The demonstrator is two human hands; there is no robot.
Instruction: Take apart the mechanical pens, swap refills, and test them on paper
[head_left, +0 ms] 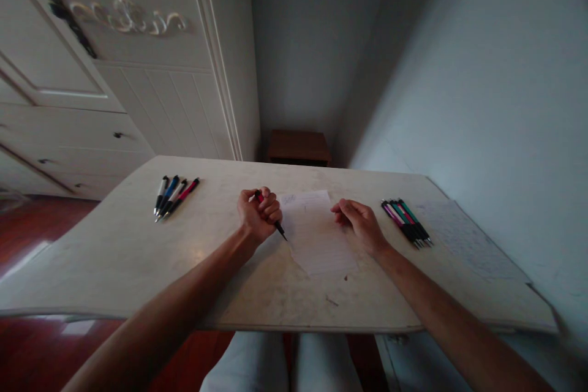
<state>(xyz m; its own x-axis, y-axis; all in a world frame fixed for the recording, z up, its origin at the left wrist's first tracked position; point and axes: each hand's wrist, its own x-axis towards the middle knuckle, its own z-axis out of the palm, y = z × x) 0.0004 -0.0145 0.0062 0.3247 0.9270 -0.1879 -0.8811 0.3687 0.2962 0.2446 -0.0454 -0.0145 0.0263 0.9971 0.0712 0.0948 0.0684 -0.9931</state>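
Note:
My left hand point(260, 213) is closed in a fist around a red and black pen point(280, 230), its tip pointing down and toward me beside the left edge of a lined paper sheet point(316, 239). A little faint writing shows near the top of that sheet, and its lower left edge looks torn. At the sheet's right edge rests my right hand point(358, 223), fingers curled together, with nothing seen in them. To its right several pens point(407, 222) with purple, red and green barrels lie side by side. Another group of pens point(177, 197), white, blue and red, lies at the left.
A sheet covered in writing point(468, 236) lies at the table's right, next to the wall point(505, 104). Small dark specks lie on the white table point(257, 306) near its front edge. Behind stand a white cabinet point(174, 98) and a brown wooden piece point(298, 146).

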